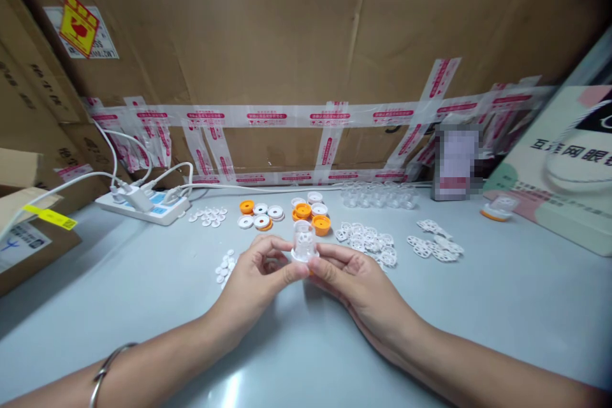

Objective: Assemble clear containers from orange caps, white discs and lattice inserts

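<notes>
Between both hands, a little above the table, is a small clear plastic cup (305, 237) with a white piece inside and a white rim at its base. A bit of orange shows below that rim. My left hand (262, 271) pinches it from the left with thumb and fingers. From the right, my right hand (351, 277) grips the same cup, its thumb at the lower rim. Just behind are orange and white round caps (321, 224), some stacked. White openwork plastic pieces (366, 239) lie beyond my right hand, and small white discs (224, 268) lie beside my left.
A power strip (143, 204) with plugged-in cables stands at the back left, near small white parts (208, 217). Clear cups (377, 196) line the back. More openwork pieces (435, 245) and a clear-and-orange assembly (500, 207) lie right. A large taped carton (268, 44) closes off the back.
</notes>
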`<state>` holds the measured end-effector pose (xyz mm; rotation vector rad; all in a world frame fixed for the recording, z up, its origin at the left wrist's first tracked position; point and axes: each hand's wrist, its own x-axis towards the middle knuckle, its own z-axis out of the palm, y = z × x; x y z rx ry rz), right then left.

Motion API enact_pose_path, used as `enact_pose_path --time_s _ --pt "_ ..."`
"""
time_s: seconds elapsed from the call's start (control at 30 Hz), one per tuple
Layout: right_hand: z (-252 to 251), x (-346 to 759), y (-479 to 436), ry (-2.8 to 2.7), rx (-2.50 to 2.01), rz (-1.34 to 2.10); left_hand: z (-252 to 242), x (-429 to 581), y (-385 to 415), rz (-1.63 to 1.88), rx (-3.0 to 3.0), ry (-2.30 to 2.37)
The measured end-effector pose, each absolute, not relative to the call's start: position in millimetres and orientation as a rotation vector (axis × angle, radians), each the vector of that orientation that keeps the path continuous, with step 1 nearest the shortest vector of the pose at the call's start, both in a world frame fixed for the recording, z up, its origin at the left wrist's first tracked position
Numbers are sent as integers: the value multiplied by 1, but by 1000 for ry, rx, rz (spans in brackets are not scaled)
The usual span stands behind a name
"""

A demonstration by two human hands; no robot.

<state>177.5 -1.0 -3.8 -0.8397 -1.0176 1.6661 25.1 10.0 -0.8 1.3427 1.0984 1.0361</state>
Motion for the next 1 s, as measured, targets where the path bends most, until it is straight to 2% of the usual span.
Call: enact_pose_path --time_s 0.23,0.6,0.8,1.0 --pt "2 179 -5 -1178 -863 1743 13 15 17 1013 1524 877" --pt "-7 174 -3 -1189 -1056 1404 2 22 7 1301 1826 1157" --pt "-3 179 2 -1150 -995 1597 10 17 16 1186 1756 917" --pt "0 181 -1 -1147 -891 1677 20 17 15 1164 1603 917"
